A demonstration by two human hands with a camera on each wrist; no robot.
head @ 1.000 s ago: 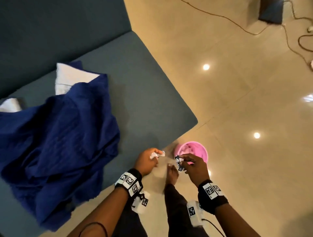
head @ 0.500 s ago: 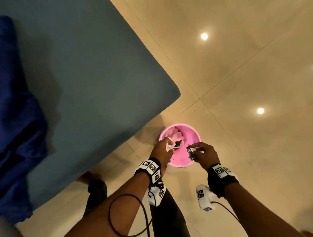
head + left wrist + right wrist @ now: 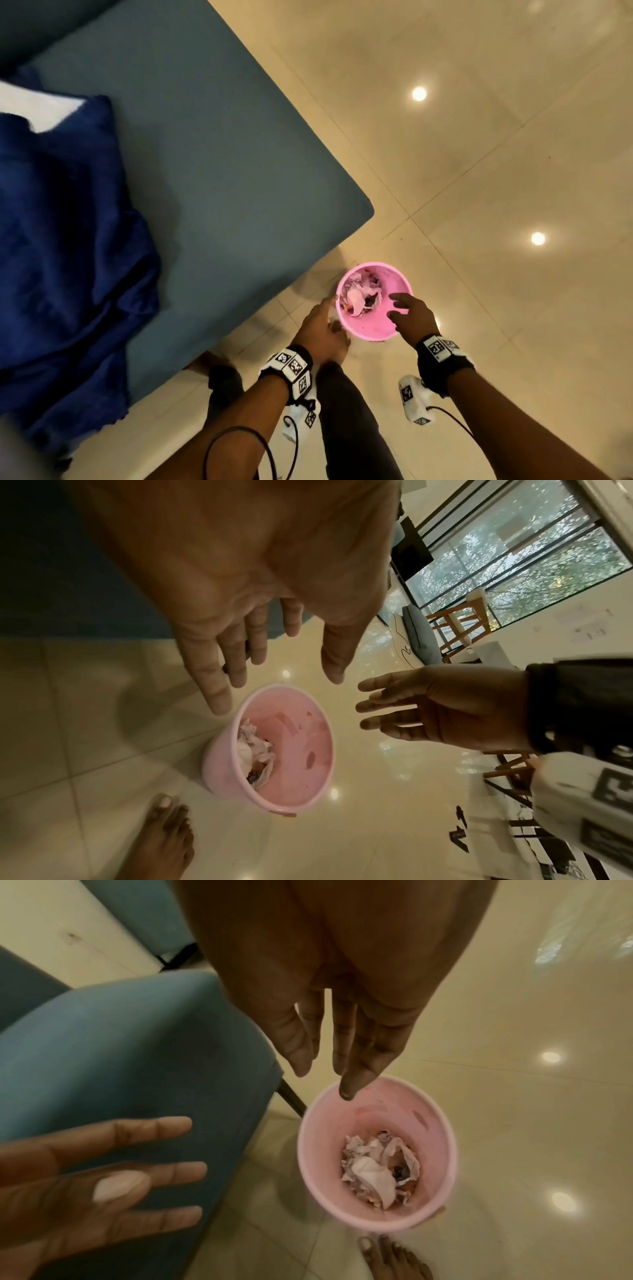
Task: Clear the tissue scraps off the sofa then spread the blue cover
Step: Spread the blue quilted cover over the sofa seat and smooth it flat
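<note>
A pink bin (image 3: 394, 329) stands on the tiled floor by the sofa's near corner. Crumpled white tissue scraps (image 3: 359, 294) (image 3: 377, 1169) (image 3: 255, 753) lie inside it. My left hand (image 3: 323, 320) (image 3: 270, 669) hovers at the bin's left rim, fingers straight and empty. Over the bin's right rim my right hand (image 3: 402, 306) (image 3: 325, 1064) is spread, also empty. The blue cover (image 3: 61, 257) lies bunched on the left part of the teal sofa seat (image 3: 222, 171).
A white cushion (image 3: 37, 106) peeks out behind the cover. My bare foot (image 3: 161, 837) stands on the floor beside the bin. Glossy beige tiles (image 3: 496, 171) stretch to the right. Wooden chairs (image 3: 459, 626) and a window show far off in the left wrist view.
Both hands held tissue scraps over the bin half a second ago. They have let go, the scraps now lie in the bin and the fingers are spread.
</note>
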